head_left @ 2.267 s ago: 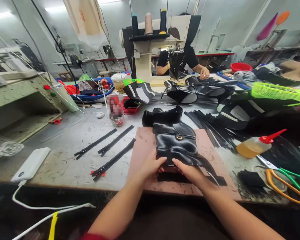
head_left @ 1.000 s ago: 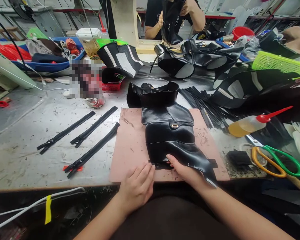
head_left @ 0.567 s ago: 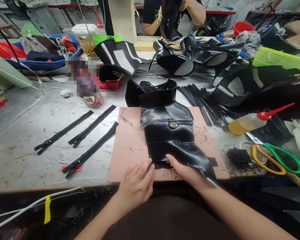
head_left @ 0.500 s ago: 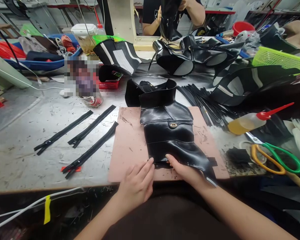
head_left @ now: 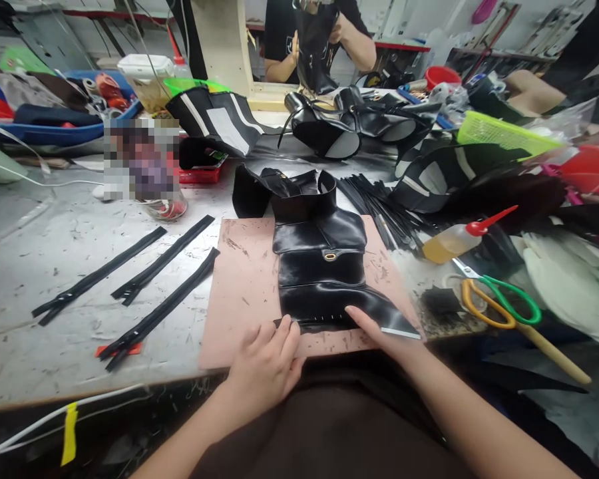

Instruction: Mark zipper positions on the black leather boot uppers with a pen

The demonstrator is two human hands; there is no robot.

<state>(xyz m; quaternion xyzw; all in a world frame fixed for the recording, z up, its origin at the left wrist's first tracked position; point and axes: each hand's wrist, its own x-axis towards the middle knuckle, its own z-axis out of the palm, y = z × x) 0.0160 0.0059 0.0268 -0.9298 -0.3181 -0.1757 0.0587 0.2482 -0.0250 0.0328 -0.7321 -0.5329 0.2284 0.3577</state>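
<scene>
A black boot upper (head_left: 324, 271) is held at its near edge on a pink board (head_left: 244, 273).

Along that edge, a black strip (head_left: 312, 326) is laid. The leather is pinched by the right hand (head_left: 382, 332), thumb on top, fingers hidden; the strip's end is pressed by the left hand (head_left: 264, 359) with bunched fingertips, though whether it is gripped cannot be told. Left of the left hand, three zippers (head_left: 162, 307) are spread on the table (head_left: 80, 253); beyond the right hand, to its right, scissors (head_left: 482, 278) and a bottle (head_left: 446, 245) are set.
</scene>
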